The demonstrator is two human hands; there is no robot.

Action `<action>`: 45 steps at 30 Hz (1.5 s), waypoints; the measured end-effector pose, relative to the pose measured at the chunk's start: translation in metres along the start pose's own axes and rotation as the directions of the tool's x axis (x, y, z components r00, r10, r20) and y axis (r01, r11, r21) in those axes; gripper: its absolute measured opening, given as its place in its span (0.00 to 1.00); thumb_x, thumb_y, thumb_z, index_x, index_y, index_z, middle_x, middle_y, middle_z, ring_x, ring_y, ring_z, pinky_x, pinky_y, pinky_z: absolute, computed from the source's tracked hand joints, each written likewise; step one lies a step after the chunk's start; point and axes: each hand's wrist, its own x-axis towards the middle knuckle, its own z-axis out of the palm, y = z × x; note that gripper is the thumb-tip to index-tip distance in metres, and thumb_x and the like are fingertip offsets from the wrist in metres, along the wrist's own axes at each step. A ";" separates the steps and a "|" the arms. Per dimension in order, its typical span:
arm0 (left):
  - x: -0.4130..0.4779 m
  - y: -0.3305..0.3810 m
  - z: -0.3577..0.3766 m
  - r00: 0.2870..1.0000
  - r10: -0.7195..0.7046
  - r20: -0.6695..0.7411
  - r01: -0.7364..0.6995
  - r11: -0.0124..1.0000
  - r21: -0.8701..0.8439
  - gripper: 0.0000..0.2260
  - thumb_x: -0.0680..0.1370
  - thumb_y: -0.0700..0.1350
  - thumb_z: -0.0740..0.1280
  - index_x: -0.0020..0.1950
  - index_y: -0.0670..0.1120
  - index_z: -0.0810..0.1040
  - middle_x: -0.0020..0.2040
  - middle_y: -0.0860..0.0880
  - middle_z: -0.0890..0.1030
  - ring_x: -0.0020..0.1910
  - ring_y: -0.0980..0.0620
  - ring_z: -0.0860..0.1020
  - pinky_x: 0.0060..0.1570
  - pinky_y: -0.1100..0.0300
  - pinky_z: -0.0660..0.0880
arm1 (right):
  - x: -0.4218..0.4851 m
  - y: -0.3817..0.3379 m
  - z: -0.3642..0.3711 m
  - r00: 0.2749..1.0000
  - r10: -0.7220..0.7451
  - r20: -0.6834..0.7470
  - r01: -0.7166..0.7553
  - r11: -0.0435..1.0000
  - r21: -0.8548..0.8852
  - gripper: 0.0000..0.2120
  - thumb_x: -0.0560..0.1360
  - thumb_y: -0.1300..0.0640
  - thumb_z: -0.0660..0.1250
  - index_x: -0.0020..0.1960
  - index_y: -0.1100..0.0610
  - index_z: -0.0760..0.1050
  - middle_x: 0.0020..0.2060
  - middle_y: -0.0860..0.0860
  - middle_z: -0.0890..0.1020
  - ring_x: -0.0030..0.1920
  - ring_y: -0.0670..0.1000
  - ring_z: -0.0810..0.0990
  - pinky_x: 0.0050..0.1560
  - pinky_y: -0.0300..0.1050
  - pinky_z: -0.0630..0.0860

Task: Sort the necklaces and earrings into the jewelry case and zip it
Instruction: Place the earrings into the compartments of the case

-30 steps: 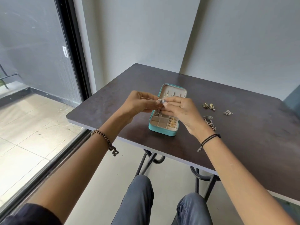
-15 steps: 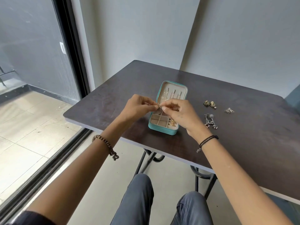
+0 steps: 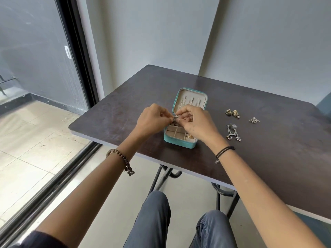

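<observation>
A teal jewelry case (image 3: pixel 179 142) lies open on the dark table (image 3: pixel 268 158), its lid raised with silvery pieces hanging inside. Gold jewelry (image 3: pixel 190 136) sits in the front right compartment. Above the case, my left hand (image 3: pixel 152 120) and my right hand (image 3: pixel 195 124) meet, and both pinch one small silvery earring (image 3: pixel 175 119) between thumb and fingertips. To the right of the case lie a long silver dangling earring pair (image 3: pixel 232 134), a gold and dark earring pair (image 3: pixel 232 113) and a small silver triangular piece (image 3: pixel 254 120).
The table's near edge runs diagonally in front of the case, with metal legs (image 3: pixel 161 178) below. My knees (image 3: pixel 157 212) are under it. A glass sliding door (image 3: pixel 35 68) stands to the left, and grey walls are behind the table.
Both hands have stayed together over the case, sinking slightly toward the compartments while still working the small earring. The pieces on the table have not moved.
</observation>
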 end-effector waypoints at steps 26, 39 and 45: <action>-0.016 0.058 0.039 0.976 0.219 -0.002 -0.219 0.975 -0.043 0.09 0.77 0.39 0.69 0.54 0.46 0.87 0.48 0.53 0.83 0.48 0.55 0.82 0.44 0.65 0.78 | -0.035 0.039 -0.054 0.979 0.022 -0.201 -0.015 0.999 0.037 0.06 0.74 0.58 0.74 0.45 0.47 0.81 0.40 0.43 0.85 0.41 0.43 0.83 0.46 0.36 0.79; 0.003 0.117 0.115 0.961 0.248 0.120 -0.248 0.969 -0.012 0.11 0.74 0.37 0.66 0.51 0.43 0.87 0.47 0.42 0.86 0.50 0.43 0.83 0.54 0.53 0.78 | -0.043 0.098 -0.126 0.927 0.195 -0.320 -0.210 0.978 -0.015 0.03 0.73 0.59 0.75 0.46 0.53 0.83 0.42 0.50 0.86 0.41 0.46 0.83 0.49 0.38 0.78; 0.019 0.122 0.151 0.984 0.135 0.116 -0.149 0.981 0.127 0.08 0.75 0.39 0.65 0.45 0.34 0.76 0.51 0.35 0.81 0.53 0.33 0.77 0.43 0.52 0.69 | -0.037 0.119 -0.134 0.933 0.290 -0.212 -0.314 0.945 -0.093 0.07 0.72 0.50 0.75 0.49 0.50 0.83 0.43 0.46 0.86 0.45 0.47 0.83 0.55 0.47 0.80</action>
